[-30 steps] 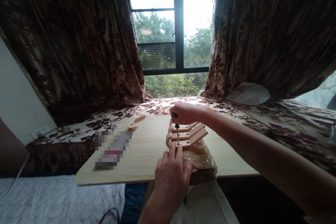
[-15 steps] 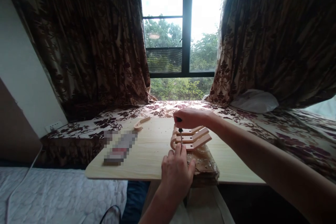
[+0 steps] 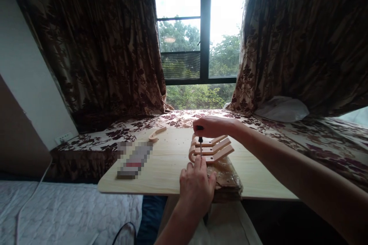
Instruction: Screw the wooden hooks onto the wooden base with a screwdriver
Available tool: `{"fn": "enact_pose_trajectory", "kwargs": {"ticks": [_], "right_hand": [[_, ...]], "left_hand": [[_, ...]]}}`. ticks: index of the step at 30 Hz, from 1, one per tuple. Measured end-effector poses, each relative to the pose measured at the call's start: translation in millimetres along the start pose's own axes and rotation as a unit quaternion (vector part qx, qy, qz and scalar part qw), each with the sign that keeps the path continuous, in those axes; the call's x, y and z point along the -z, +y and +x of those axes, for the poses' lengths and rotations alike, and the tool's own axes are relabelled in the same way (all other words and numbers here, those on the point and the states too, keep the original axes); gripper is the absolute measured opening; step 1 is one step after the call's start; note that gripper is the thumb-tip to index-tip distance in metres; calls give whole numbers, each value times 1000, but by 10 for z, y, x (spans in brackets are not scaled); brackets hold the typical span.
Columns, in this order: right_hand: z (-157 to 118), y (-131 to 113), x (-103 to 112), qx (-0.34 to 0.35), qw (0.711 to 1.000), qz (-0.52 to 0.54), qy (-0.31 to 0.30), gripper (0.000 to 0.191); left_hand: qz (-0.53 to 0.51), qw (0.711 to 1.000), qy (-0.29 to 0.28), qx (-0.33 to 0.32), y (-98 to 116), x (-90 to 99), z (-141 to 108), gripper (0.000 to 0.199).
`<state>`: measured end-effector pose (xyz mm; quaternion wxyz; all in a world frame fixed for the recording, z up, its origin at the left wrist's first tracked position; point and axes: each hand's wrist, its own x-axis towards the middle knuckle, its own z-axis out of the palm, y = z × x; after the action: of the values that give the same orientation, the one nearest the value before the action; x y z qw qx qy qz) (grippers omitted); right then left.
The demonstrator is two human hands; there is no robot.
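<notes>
My right hand [image 3: 212, 126] is closed around the dark handle of a screwdriver [image 3: 201, 143], which stands upright with its shaft pointing down. Below it, the fingertips of my left hand [image 3: 197, 182] press together around the screwdriver's lower end, at the nearest of several curved wooden hooks [image 3: 221, 154]. The hooks lie side by side on a brown, plastic-wrapped block [image 3: 227, 178]. Whether my left fingers also touch a screw is hidden. Another wooden hook [image 3: 156, 134] lies apart, toward the back left of the pale wooden board [image 3: 163, 183].
A pixelated, blurred item [image 3: 135, 162] lies on the board's left part. Behind the board is a flower-patterned cloth ledge [image 3: 184, 115] under a window with curtains. A white plastic bag [image 3: 283, 109] rests at the back right, and a quilted white cover [image 3: 69, 214] spreads at lower left.
The whole view has shifted slightly, so things appear a little farther right. Both hands keep their places at the screwdriver, with my right wrist slightly turned.
</notes>
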<state>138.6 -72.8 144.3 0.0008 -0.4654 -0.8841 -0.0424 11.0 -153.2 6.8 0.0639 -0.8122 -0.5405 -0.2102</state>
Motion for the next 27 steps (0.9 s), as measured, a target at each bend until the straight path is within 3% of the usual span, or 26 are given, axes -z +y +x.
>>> {"fn": "enact_pose_trajectory", "kwargs": {"ticks": [6, 13, 20, 27], "right_hand": [[52, -38, -61, -29, 999, -16, 10, 26], [17, -58, 140, 31, 999, 5, -29, 24], [23, -100, -12, -13, 1000, -4, 16, 28], [50, -97, 80, 5, 1000, -2, 11, 26]], "left_hand": [[-2, 1000, 9, -3, -16, -13, 19, 47], [4, 1000, 10, -2, -29, -33, 15, 47], [2, 1000, 2, -3, -27, -16, 26, 47], [14, 1000, 3, -7, -51, -50, 40, 46]]}}
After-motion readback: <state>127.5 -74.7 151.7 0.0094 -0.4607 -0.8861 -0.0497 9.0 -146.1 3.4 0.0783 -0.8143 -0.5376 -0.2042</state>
